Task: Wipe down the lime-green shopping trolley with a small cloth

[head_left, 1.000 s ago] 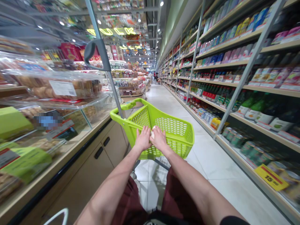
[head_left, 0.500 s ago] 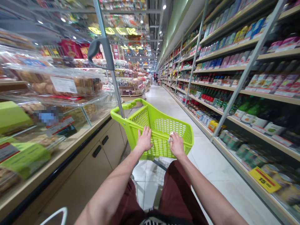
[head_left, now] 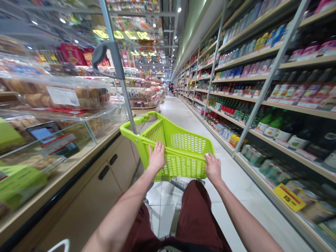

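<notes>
A lime-green shopping cart basket [head_left: 183, 162] with perforated walls stands right in front of my knees. My left hand [head_left: 157, 156] lies on the near rim of the basket with its fingers spread. At the basket's right end, my right hand [head_left: 213, 168] is closed around a small white wad [head_left: 207, 155], of which only a bit shows between the fingertips. The green cart handle [head_left: 126, 130] is at the left, beside a grey metal pole with a dark grey grip [head_left: 119, 60].
A counter [head_left: 105, 150] with packed baked goods [head_left: 63, 94] and a tablet-like screen [head_left: 43, 133] runs along the left. Shelves of bottles and cans [head_left: 275, 122] line the right. White floor tiles [head_left: 170, 108] lead down the aisle, with a distant person [head_left: 172, 87].
My right hand has moved right along the basket's near side to its right end, with the white wad. My left hand stays on the rim. The view has shifted slightly.
</notes>
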The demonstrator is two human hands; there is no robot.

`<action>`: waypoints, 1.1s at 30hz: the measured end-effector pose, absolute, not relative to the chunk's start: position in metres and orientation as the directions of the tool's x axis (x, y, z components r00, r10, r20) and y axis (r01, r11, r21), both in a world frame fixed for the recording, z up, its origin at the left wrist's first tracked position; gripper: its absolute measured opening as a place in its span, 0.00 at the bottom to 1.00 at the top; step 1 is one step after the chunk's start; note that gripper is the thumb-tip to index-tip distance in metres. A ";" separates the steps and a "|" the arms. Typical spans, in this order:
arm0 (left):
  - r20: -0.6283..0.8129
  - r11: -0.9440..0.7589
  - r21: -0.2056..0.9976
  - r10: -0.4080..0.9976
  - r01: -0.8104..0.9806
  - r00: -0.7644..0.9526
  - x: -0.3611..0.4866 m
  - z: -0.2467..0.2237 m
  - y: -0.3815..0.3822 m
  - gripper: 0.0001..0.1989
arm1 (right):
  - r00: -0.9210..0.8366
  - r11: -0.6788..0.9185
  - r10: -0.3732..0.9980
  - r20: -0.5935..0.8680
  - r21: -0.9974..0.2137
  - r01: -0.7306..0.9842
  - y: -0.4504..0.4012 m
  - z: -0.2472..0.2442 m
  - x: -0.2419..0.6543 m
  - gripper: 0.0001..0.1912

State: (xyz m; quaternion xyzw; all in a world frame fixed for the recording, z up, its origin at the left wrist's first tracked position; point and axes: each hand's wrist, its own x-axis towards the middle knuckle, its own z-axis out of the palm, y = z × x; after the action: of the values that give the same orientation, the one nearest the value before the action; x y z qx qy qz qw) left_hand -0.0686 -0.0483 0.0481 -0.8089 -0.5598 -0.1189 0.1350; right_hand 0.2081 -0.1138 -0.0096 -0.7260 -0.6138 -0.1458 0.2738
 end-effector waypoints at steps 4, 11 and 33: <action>0.344 -0.314 -0.085 0.882 0.945 0.324 -0.073 0.051 -0.048 0.34 | 0.218 -0.062 0.757 0.616 -0.264 0.962 -0.119 -0.020 0.220 0.27; 0.312 -0.334 -0.107 0.883 0.937 0.351 -0.073 0.049 -0.054 0.36 | 0.018 0.216 0.755 0.655 -0.274 0.937 -0.088 -0.008 0.142 0.29; 0.392 -0.336 -0.142 0.845 0.931 0.364 -0.082 0.063 -0.057 0.33 | 0.047 0.225 0.749 0.661 -0.320 0.920 -0.060 0.004 0.104 0.30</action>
State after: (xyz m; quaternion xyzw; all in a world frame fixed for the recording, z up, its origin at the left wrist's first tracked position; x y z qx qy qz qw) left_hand -0.0817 -0.0572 0.0629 -0.8076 -0.5498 -0.1247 0.1730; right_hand 0.1036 -0.0604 0.0040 -0.6125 -0.6813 -0.1115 0.3850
